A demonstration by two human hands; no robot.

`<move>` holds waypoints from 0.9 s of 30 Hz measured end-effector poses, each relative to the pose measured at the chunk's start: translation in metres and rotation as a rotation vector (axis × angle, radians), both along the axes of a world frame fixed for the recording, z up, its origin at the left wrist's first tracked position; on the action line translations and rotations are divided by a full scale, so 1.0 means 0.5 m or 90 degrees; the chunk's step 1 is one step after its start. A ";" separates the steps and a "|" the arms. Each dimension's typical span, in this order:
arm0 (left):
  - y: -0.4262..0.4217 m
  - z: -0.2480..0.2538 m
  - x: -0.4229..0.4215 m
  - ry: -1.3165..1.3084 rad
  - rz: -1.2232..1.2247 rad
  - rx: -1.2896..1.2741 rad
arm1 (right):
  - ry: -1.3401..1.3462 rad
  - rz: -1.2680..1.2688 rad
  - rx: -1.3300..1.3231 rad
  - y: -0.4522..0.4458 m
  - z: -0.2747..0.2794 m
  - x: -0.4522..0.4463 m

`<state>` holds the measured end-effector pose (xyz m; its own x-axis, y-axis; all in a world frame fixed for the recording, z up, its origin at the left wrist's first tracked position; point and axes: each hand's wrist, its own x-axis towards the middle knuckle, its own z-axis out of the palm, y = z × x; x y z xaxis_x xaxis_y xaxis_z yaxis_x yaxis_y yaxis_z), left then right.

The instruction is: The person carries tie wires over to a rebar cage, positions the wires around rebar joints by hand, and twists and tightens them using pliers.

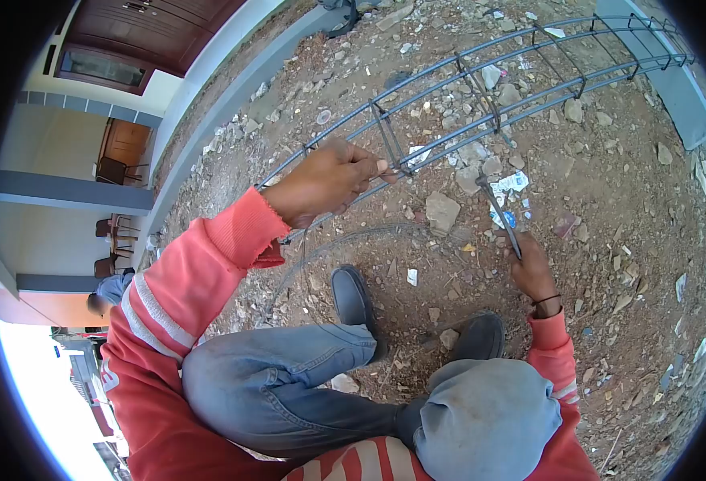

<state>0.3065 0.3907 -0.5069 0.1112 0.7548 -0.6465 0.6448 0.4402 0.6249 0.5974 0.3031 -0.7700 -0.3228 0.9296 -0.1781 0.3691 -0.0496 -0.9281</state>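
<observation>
A long rebar cage (465,144) of parallel steel bars with wire-tied stirrups runs from beside my left arm to the far right. My left hand (333,180) is closed at its near bars, thumb and fingertips pinched beside a stirrup (387,136) where it meets a bar. Whether a thin tie wire is also between those fingertips is too small to tell. In my right hand (533,268) is a slim metal tool that looks like pincers (504,212), gripped by the handle. Its head points toward the cage but stays apart from it.
Rubble and litter cover the ground, with a large stone (442,212) between my hands. A thin curved wire loop (345,236) lies near my shoe (353,301). A grey board (673,88) lies under the cage's far end. Left are a porch, chairs and another person (115,289).
</observation>
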 end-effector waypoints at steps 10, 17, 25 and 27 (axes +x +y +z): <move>-0.046 -0.083 0.061 -0.202 -0.034 -0.017 | 0.463 -0.168 -0.125 0.028 0.283 -0.146; -0.021 -0.092 0.116 -0.403 -0.085 0.005 | 0.564 -0.435 -0.006 0.081 0.304 -0.172; 0.075 -0.003 0.184 -0.674 -0.078 0.138 | 0.621 -0.357 0.042 0.097 0.448 -0.169; 0.127 0.031 0.169 -0.739 -0.058 0.181 | 0.538 -0.098 -0.137 0.073 0.456 -0.172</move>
<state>0.3909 0.4541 -0.4912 0.5785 0.8131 0.0641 -0.3463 0.1738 0.9219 0.5115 0.3395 -0.5422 -0.2994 0.9475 -0.1128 -0.4607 -0.2470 -0.8525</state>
